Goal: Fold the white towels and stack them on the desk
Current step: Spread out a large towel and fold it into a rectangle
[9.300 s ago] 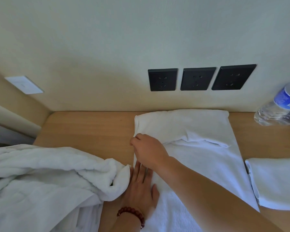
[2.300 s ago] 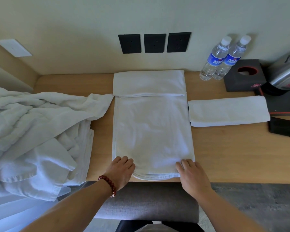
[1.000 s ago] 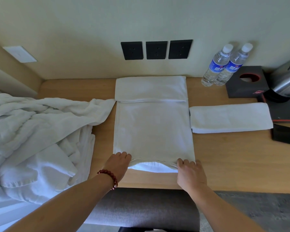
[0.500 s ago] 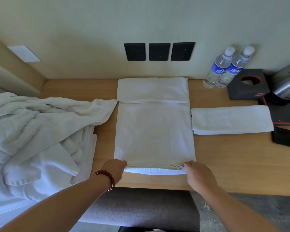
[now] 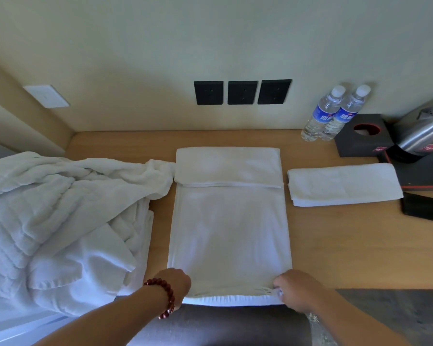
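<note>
Towel [image 5: 229,228] is lying soft and limp on the bench [image 5: 335,245]; left hand [image 5: 176,283] and right hand [image 5: 294,287] are pinching its near corners, the best hold.

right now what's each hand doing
left hand: grips the towel at its near left corner
right hand: pinches its near right corner
</note>
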Available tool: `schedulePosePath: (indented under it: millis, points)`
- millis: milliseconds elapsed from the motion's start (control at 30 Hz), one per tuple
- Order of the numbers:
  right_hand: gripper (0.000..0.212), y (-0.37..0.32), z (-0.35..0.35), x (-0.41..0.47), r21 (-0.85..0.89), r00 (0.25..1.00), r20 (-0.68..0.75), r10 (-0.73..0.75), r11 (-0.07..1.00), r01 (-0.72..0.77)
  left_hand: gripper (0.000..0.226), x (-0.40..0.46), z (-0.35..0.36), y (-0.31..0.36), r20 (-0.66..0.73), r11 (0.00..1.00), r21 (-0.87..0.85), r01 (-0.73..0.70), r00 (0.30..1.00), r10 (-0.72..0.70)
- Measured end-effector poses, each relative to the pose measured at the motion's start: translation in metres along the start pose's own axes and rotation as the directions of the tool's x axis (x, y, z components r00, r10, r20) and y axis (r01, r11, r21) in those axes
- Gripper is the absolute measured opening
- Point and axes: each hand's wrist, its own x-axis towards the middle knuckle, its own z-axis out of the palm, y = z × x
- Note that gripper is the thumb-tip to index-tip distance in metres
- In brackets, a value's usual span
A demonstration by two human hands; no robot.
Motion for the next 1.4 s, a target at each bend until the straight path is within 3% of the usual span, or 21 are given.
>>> schedulePosePath:
  millis: [133,267,300,400,567,667,933,1033,1200,1400]
  points:
    - [0.029,-0.023,0.022,-0.009,0.026,0.991,0.132,-0.031,0.999,0.028,0.019,-0.012,0.022,-0.006,0.068,0.992,0.071,-0.1,0.993,0.095]
    - [0.016,-0.045,0.023,-0.013,0.062,0.973,0.229,-0.002,0.998,-0.012,0.021,-0.014,0.031,-0.014,0.108,0.985,0.089,-0.146,0.985,0.136]
    - [0.011,-0.049,0.018,-0.014,0.042,0.973,0.231,0.01,0.999,-0.02,0.021,-0.015,0.03,-0.017,0.099,0.984,0.099,-0.151,0.985,0.141]
    - [0.029,-0.051,-0.001,-0.014,0.103,0.967,0.244,0.077,0.989,-0.105,0.023,-0.009,0.021,-0.032,-0.006,0.987,0.102,-0.123,0.992,0.124]
    - [0.034,-0.033,-0.042,-0.005,0.07,0.98,0.154,0.125,0.988,-0.137,0.027,0.002,-0.04,-0.047,-0.289,0.998,0.06,-0.021,0.957,0.037]
    - [0.026,-0.018,-0.072,0.001,0.096,0.985,0.09,0.149,0.983,-0.157,0.025,0.013,-0.073,-0.051,-0.37,0.999,-0.026,0.036,0.928,-0.043]
    - [0.026,0.0,-0.112,0.02,0.198,0.983,0.025,0.182,0.963,-0.184,0.031,0.024,-0.096,-0.058,-0.212,0.982,-0.077,0.17,0.96,-0.182]
    - [0.008,0.004,-0.118,0.029,0.284,0.983,-0.013,0.181,0.944,-0.17,0.02,0.025,-0.112,-0.058,-0.26,0.98,-0.083,0.18,0.946,-0.196]
    - [0.019,0.032,-0.132,0.04,0.594,0.929,-0.184,0.322,0.789,-0.156,0.016,0.034,-0.14,-0.076,-0.363,0.961,-0.187,0.205,0.894,-0.262]
    - [0.022,0.049,-0.154,0.063,0.791,0.879,-0.289,0.38,0.612,-0.004,0.023,0.053,-0.175,-0.103,-0.329,0.905,-0.387,0.173,0.892,-0.311]
